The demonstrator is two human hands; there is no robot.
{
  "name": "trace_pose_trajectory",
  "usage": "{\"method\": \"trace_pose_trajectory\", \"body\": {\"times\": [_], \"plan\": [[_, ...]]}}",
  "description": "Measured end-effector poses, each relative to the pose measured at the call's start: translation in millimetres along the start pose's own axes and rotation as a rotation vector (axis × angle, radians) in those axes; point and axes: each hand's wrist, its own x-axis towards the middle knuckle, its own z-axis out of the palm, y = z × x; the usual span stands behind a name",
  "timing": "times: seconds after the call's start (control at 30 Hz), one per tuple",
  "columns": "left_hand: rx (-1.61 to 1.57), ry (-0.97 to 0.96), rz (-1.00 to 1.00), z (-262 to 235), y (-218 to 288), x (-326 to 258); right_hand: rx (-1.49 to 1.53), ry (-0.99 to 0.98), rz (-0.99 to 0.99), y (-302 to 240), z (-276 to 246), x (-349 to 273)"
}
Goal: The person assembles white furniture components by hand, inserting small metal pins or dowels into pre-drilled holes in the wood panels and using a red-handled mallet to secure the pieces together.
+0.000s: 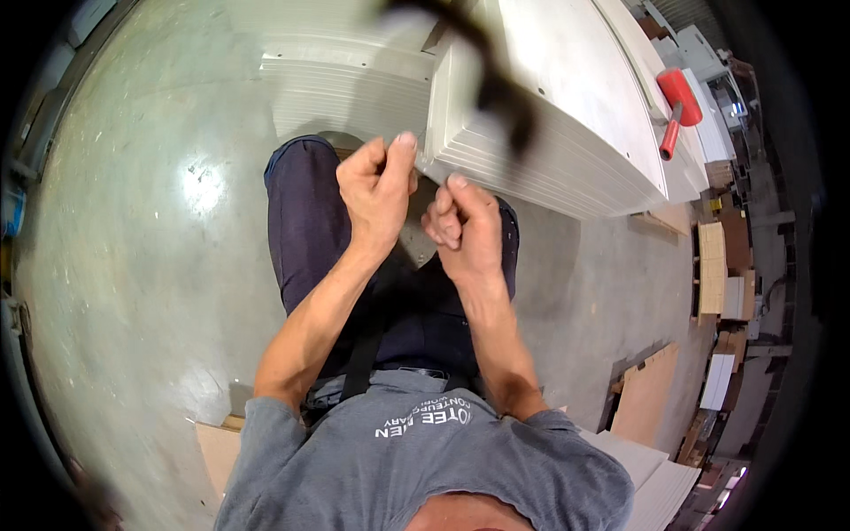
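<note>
My left hand (pixel 379 190) is closed, with its thumb pressed over curled fingers. Close to it on the right, my right hand (pixel 467 223) is also closed, thumb against the bent fingers. A thin, see-through strip (pixel 428 168) spans the small gap between the two thumbs; its kind is hard to make out. Both hands are between my knees, just in front of the near corner of a stack of white panels (pixel 549 173). Another stack of pale panels (pixel 341 88) stands beyond my left hand.
A red mallet (pixel 678 111) lies on top of the white panels at the far right. A dark blurred thing (pixel 505 97) crosses the view above the stack. Brown boards (pixel 645 394) lie on the right, and boxes (pixel 711 265) stand farther off. Grey concrete floor (pixel 150 265) stretches out at left.
</note>
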Motion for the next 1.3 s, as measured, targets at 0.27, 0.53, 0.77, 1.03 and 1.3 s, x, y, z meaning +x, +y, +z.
{"method": "trace_pose_trajectory", "body": {"times": [0.27,0.53,0.77,1.03,1.3], "plan": [[-0.139,-0.048,0.122,55,76,31,-0.037,-0.115,-0.187,-81,49,-8],[-0.201,-0.053,0.111,62,79,34,-0.046,-0.077,-0.219,-91,54,-5],[-0.174,0.002,0.141,61,66,29,-0.118,-0.018,-0.213,-85,50,0],[-0.208,0.036,0.159,67,70,31,-0.091,-0.018,-0.203,-91,53,1],[-0.091,0.084,0.092,43,24,10,-0.105,0.075,-0.064,-49,23,-2]]}}
